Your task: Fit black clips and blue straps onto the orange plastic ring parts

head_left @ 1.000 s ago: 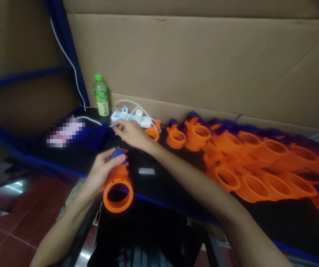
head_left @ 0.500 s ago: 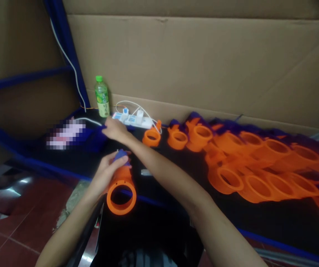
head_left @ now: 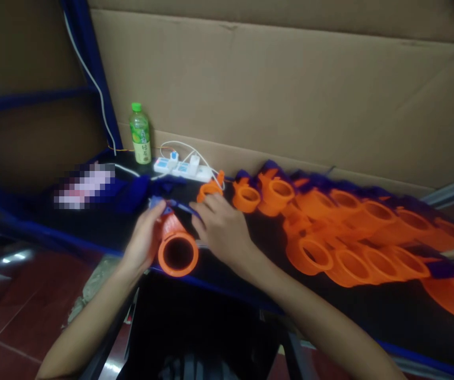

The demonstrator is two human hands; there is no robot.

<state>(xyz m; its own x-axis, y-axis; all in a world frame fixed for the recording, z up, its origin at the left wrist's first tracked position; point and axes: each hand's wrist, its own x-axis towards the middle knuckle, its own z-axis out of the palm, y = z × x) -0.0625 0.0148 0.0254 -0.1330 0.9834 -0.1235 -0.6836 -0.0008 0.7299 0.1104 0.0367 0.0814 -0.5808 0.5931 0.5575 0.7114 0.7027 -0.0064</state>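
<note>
My left hand [head_left: 144, 240] is closed around an orange tube-shaped part [head_left: 173, 227], its round opening turned toward me. At its far end is a blue piece [head_left: 159, 202], with my left thumb beside it. My right hand [head_left: 227, 229] is closed, its fingers pinching the end of a blue strip [head_left: 185, 208] that runs from the blue piece toward the right. Motion blur hides how the strip joins the tube. Just beyond my right hand stands another orange ring part [head_left: 207, 190], partly covered by the fingers.
Several orange ring parts [head_left: 314, 256] with blue pieces crowd the black table [head_left: 266, 264] on the right. At the back are a white power strip [head_left: 201, 171] with cables and a green-capped bottle [head_left: 140, 137]. Blue cloth [head_left: 134, 194] lies at left. A cardboard wall [head_left: 270, 95] closes the back.
My right hand has come back from near the power strip to the orange tube and now grips the blue strip. My left hand has raised the tube slightly.
</note>
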